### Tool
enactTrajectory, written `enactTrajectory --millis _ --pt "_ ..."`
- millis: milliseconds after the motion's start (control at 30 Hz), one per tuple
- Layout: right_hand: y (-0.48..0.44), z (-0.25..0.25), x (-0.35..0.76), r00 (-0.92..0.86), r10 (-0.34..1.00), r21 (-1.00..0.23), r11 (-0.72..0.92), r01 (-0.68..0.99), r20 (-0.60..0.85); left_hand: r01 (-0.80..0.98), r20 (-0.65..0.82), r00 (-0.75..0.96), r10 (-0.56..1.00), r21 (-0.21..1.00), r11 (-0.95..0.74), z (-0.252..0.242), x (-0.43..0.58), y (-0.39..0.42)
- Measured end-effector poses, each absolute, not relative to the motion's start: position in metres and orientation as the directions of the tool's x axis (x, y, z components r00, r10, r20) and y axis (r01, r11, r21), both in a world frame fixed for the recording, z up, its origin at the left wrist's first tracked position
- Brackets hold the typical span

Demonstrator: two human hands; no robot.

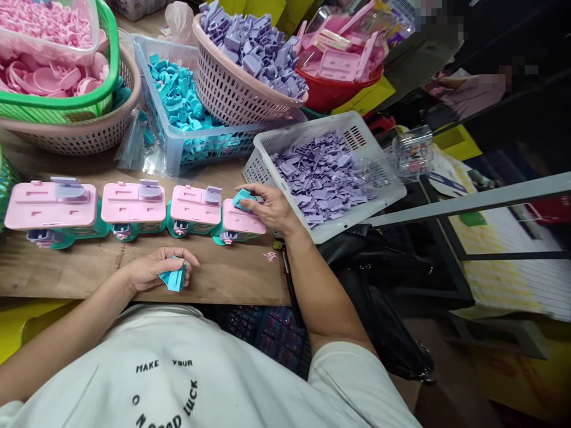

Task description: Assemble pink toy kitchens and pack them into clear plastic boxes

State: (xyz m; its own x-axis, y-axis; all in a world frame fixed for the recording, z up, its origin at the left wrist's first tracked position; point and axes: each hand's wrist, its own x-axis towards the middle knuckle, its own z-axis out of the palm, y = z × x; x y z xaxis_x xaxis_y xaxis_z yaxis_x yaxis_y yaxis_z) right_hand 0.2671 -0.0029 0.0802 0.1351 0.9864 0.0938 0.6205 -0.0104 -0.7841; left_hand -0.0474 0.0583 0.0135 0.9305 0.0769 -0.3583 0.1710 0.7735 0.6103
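Note:
Several toy assemblies with pink tops and teal bases stand in a row on the wooden table. Three of them, such as the leftmost pink-topped toy (33,205), carry a purple piece on top. My right hand (270,208) pinches a teal plastic piece (243,198) at the top of the rightmost pink-topped toy (243,221); whether the piece is seated in it I cannot tell. Near the table's front edge, my left hand (154,267) is closed around more teal plastic pieces (175,278). Its palm and part of those pieces are hidden.
Behind the row stand a blue bin (176,139) of teal parts, a pink basket (232,98) of purple parts and a green basket (80,106) of pink parts. A white basket (265,142) of purple pieces is at the right. Tiny pink bits (270,256) lie near the table's right edge.

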Motion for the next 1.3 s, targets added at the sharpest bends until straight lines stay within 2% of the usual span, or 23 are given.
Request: enactTrajectory --millis 100,267,400,533,667,767,867,967,1033,1133,1233,1300 --pt "-0.003 0.082 0.269 0.094 0.988 -0.762 0.036 0.647 0.126 0.174 -0.356 0.932 0.071 0.609 0.774 0.013 -0.046 0.059" --pt "-0.004 0.090 0.275 -0.051 0.983 -0.652 0.155 0.742 0.175 0.174 -0.351 0.934 0.067 0.611 0.772 0.014 -0.047 0.060" --pt "-0.010 0.088 0.269 -0.050 0.983 -0.596 0.148 0.789 0.178 0.179 -0.351 0.934 0.066 0.621 0.763 0.017 -0.048 0.061" --pt "-0.013 0.076 0.265 -0.024 0.965 -0.539 0.166 0.826 0.260 0.183 -0.355 0.932 0.073 0.633 0.752 0.018 -0.046 0.060" --pt "-0.015 0.072 0.271 -0.023 0.962 -0.438 0.145 0.887 0.272 0.124 -0.379 0.911 0.162 0.627 0.769 0.017 -0.043 0.056" --pt "-0.025 0.080 0.256 0.008 0.933 -0.382 0.139 0.914 0.361 0.067 -0.444 0.857 0.263 0.600 0.797 0.021 -0.038 0.050" --pt "-0.043 0.089 0.211 -0.026 0.898 -0.433 0.238 0.870 0.440 0.030 -0.515 0.788 0.338 0.580 0.814 0.027 -0.031 0.043" --pt "-0.058 0.087 0.159 -0.159 0.912 -0.554 0.361 0.750 0.379 -0.028 -0.521 0.747 0.413 0.596 0.802 0.034 -0.027 0.036" --pt "-0.061 0.079 0.138 -0.096 0.940 -0.660 0.300 0.689 0.328 -0.057 -0.502 0.736 0.454 0.623 0.780 0.039 -0.028 0.034" --pt "-0.058 0.065 0.131 0.124 0.966 -0.848 0.133 0.513 0.227 -0.058 -0.470 0.741 0.480 0.667 0.743 0.046 -0.033 0.035" --pt "-0.052 0.058 0.133 0.085 0.989 -0.929 0.085 0.361 0.124 -0.046 -0.447 0.739 0.505 0.714 0.699 0.051 -0.038 0.038" --pt "-0.049 0.059 0.134 0.034 0.993 -0.914 0.087 0.397 0.109 -0.034 -0.452 0.716 0.531 0.738 0.674 0.050 -0.039 0.039"
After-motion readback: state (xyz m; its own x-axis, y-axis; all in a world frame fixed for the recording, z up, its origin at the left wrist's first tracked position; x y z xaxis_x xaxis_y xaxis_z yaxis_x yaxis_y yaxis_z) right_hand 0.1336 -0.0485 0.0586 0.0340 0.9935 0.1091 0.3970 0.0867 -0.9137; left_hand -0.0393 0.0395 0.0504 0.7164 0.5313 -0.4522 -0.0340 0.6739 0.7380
